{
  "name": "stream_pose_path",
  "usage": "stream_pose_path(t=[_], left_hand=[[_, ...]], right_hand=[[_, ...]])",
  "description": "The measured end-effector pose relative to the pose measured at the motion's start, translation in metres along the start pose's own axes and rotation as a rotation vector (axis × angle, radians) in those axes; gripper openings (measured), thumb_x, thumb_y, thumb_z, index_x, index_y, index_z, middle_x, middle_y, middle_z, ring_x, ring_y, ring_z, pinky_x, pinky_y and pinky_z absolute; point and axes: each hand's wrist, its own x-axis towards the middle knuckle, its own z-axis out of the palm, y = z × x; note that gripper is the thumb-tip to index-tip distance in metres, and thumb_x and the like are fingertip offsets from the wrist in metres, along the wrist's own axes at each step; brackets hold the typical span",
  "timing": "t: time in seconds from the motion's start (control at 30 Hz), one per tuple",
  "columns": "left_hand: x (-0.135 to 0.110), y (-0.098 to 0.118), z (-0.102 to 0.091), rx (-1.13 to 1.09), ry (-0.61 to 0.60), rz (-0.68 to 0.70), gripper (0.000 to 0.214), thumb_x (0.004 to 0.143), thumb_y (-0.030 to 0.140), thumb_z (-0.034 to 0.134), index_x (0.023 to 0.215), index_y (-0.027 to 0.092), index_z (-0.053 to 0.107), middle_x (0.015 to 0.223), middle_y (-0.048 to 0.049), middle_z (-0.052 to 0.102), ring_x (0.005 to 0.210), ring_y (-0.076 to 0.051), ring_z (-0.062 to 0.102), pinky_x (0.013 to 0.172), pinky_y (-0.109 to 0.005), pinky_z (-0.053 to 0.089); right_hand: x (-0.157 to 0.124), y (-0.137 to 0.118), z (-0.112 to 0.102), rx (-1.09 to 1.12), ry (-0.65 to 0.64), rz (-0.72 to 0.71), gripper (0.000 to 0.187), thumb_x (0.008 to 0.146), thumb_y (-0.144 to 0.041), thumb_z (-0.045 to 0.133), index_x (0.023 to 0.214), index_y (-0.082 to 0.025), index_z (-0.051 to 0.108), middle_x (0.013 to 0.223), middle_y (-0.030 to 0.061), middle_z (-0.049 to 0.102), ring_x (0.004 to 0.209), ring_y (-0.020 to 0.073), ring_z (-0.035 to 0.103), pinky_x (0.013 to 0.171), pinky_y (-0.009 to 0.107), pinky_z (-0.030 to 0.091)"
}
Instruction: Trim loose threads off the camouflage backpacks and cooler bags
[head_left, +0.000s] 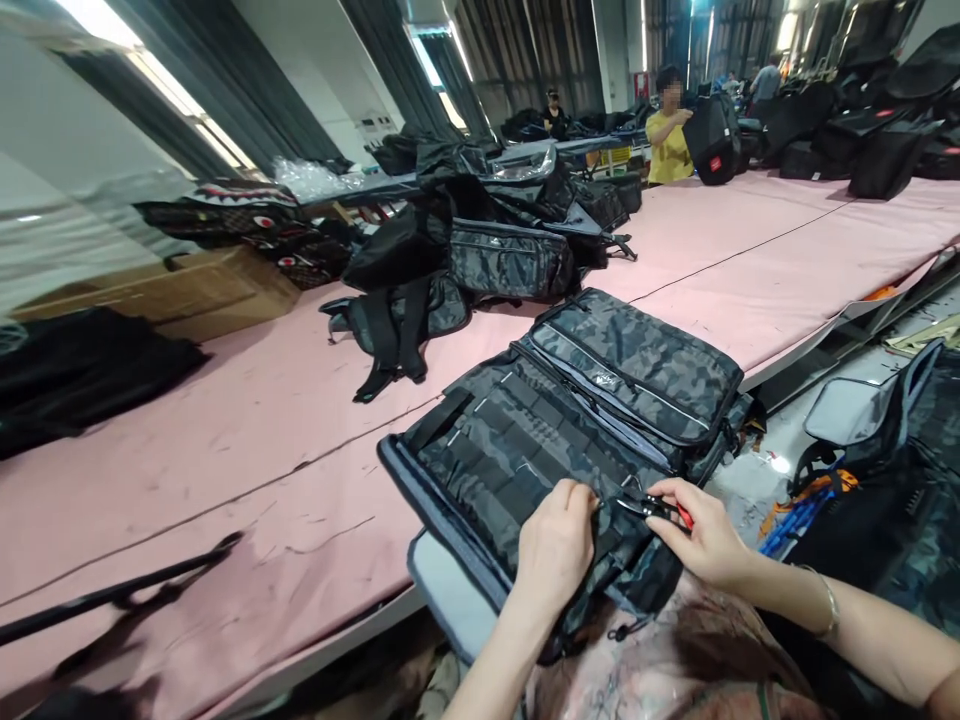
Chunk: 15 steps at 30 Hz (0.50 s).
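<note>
A dark camouflage backpack lies unzipped and spread across the table's near edge, its webbing-strapped panel facing up. Fingers pinched together, my left hand presses on this panel near its lower edge; whatever is between the fingertips is hidden. In my right hand is a pair of small thread snips with a bit of red on the handle. Their metal blades point left, close to the fabric and a short way from my left fingertips. The backpack's front pocket with its pale piping lies beyond my hands.
Pink cloth covers the long table. More camouflage bags are heaped behind, near a cardboard box. A black strap lies at left. More bags stand low at right. A person in yellow handles a black bag across the table.
</note>
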Motion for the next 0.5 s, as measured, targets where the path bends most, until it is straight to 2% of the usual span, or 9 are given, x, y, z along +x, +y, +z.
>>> stream_pose_path(t=[0.17, 0.23, 0.4, 0.5], left_hand=[[-0.009, -0.006, 0.0, -0.32, 0.122, -0.178, 0.019, 0.085, 0.024, 0.039, 0.07, 0.019, 0.049, 0.068, -0.0007, 0.055, 0.064, -0.014, 0.054, 0.061, -0.025, 0.044], [-0.011, -0.006, -0.001, -0.355, 0.133, -0.206, 0.019, 0.085, 0.026, 0.04, 0.069, 0.019, 0.05, 0.067, -0.0004, 0.055, 0.064, -0.014, 0.053, 0.061, -0.025, 0.043], [-0.01, -0.001, -0.001, -0.367, 0.143, -0.195, 0.02, 0.085, 0.027, 0.039, 0.07, 0.019, 0.05, 0.068, -0.0006, 0.055, 0.065, -0.014, 0.053, 0.061, -0.025, 0.042], [-0.01, 0.0, -0.002, -0.358, 0.166, -0.195, 0.02, 0.085, 0.027, 0.039, 0.071, 0.019, 0.05, 0.068, -0.0006, 0.055, 0.064, -0.014, 0.053, 0.061, -0.025, 0.042]], right_hand=[[-0.003, 0.001, 0.011, -0.123, 0.014, -0.176, 0.019, 0.085, -0.03, 0.05, 0.098, -0.019, 0.056, 0.089, 0.0058, 0.065, 0.077, 0.0164, 0.06, 0.068, 0.026, 0.046], [-0.002, -0.001, 0.015, -0.142, 0.016, -0.226, 0.018, 0.086, -0.03, 0.049, 0.098, -0.019, 0.057, 0.09, 0.0057, 0.066, 0.079, 0.0163, 0.061, 0.069, 0.025, 0.045], [0.003, -0.006, 0.026, -0.258, 0.015, -0.24, 0.019, 0.086, -0.03, 0.048, 0.1, -0.019, 0.056, 0.088, 0.0051, 0.064, 0.076, 0.0155, 0.06, 0.065, 0.024, 0.044], [0.004, -0.003, 0.028, -0.242, -0.003, -0.265, 0.016, 0.087, -0.026, 0.047, 0.097, -0.019, 0.057, 0.086, 0.0051, 0.065, 0.078, 0.0154, 0.06, 0.068, 0.023, 0.045]])
